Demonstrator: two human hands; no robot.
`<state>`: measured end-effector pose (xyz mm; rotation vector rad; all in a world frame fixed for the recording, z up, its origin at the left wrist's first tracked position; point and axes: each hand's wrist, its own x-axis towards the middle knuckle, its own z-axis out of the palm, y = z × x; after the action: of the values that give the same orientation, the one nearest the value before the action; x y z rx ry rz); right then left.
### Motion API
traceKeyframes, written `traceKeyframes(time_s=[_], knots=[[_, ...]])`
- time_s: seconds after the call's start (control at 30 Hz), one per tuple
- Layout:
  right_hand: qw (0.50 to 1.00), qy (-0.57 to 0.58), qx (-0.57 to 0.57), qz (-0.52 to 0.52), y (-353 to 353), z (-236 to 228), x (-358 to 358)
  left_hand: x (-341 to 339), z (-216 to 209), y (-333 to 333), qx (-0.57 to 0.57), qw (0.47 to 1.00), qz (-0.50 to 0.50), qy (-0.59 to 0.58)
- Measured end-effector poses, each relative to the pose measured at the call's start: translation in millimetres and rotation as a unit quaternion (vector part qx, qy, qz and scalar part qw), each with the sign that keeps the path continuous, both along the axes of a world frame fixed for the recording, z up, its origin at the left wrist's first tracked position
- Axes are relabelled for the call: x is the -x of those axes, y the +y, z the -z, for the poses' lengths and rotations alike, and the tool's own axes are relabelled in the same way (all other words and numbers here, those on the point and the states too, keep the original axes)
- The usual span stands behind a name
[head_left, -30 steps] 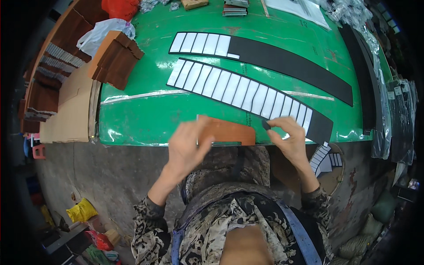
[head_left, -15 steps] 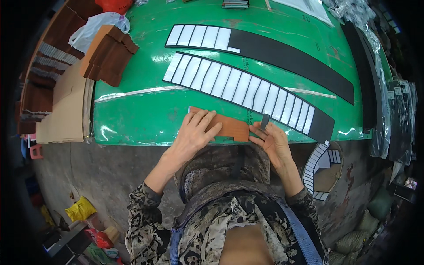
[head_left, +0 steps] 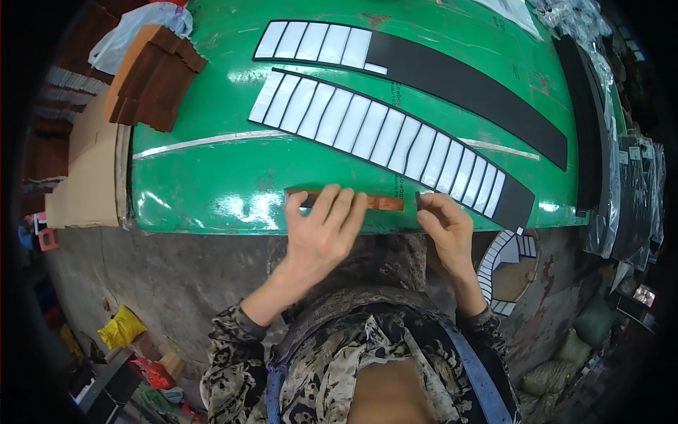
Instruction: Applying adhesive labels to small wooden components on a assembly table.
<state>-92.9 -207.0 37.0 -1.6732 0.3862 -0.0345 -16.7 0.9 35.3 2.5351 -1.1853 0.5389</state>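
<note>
My left hand (head_left: 321, 226) grips a reddish-brown flat piece (head_left: 387, 203) near the table's front edge. The piece is tipped up, so mainly a narrow side of it shows; my fingers cover its middle. Just right of its end, my right hand (head_left: 448, 222) pinches a small black strip (head_left: 418, 201) between thumb and fingers. The strip is apart from the brown piece. Beyond both hands lies a long curved black band (head_left: 519, 205) with rows of white rectangles (head_left: 360, 127). Behind that is a second such band (head_left: 452, 81), with white rectangles only on its left part.
The table has a glossy green cover (head_left: 212, 184). Stacked brown pieces (head_left: 159, 78) stand at the left beside a cardboard box (head_left: 88, 162). Black bands (head_left: 583, 120) and plastic-wrapped packs (head_left: 635, 205) line the right side. A round container (head_left: 519, 279) holding white-marked strips stands below the table edge.
The brown piece has been tipped from lying flat up onto its side, and my left hand has shifted round it. The black strip has turned in my right fingers and moved slightly nearer.
</note>
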Motion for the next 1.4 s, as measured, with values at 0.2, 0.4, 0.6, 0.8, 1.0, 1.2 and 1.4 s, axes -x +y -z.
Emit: traceKeyframes(time_s=[0.2, 0.4, 0.6, 0.8, 1.0, 1.2, 1.4], knots=[[0.957, -0.077, 0.263, -0.094, -3.7, -15.2, -14.0, 25.8, 36.0, -21.4, 0.063, 0.992, -0.112, -0.013], [0.885, -0.180, 0.401, -0.150, -1.5, -16.0, -29.8, 30.8, 54.4, -22.3, 0.099, 0.988, -0.111, 0.031], [0.855, -0.199, 0.445, -0.178, -0.7, -15.3, -33.1, 30.1, 66.4, -22.0, 0.120, 0.987, -0.107, 0.005], [0.859, -0.189, 0.443, -0.177, -0.3, -11.8, -32.5, 30.5, 69.4, -21.6, 0.120, 0.987, -0.106, 0.003], [0.857, -0.189, 0.444, -0.177, 1.0, -11.5, -33.9, 31.5, 69.6, -21.9, 0.113, 0.987, -0.116, 0.004], [0.854, -0.191, 0.451, -0.174, 2.3, -10.9, -33.9, 32.5, 70.8, -21.3, 0.109, 0.987, -0.118, 0.004], [0.854, -0.190, 0.453, -0.173, 2.6, -11.0, -34.4, 32.0, 70.8, -21.3, 0.109, 0.987, -0.117, 0.002]])
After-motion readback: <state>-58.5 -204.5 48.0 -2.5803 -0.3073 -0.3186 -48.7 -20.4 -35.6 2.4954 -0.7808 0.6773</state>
